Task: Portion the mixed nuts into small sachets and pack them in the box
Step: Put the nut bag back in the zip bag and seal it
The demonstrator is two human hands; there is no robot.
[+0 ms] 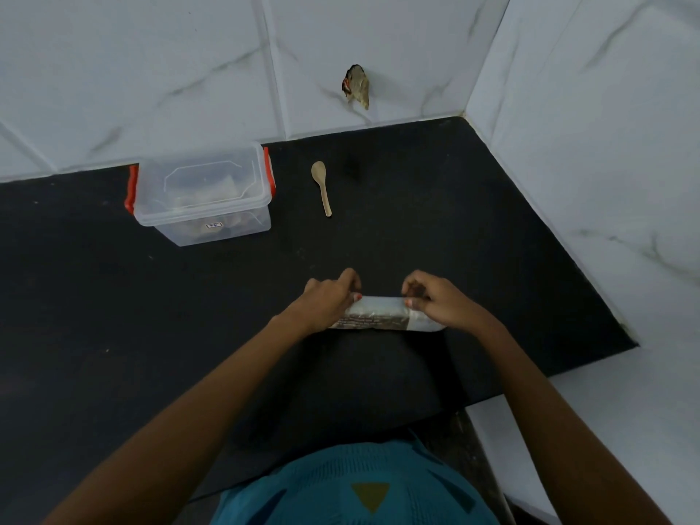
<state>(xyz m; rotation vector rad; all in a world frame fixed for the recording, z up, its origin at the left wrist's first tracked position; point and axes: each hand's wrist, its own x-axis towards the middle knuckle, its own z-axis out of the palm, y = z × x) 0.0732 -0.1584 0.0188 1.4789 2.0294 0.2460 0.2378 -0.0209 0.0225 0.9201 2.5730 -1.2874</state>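
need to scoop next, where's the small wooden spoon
Head view: the small wooden spoon lies on the black countertop, just right of the clear plastic box with orange latches.

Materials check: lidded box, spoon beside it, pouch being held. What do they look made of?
Box: clear rigid plastic, glossy, contents show through; orange clips likely plastic too. Spoon: pale matte tan, probably wood or bamboo. Pouch: thin flexible film, partly clear, partly printed, likely plastic; left hand and right hand pinch its top edge.
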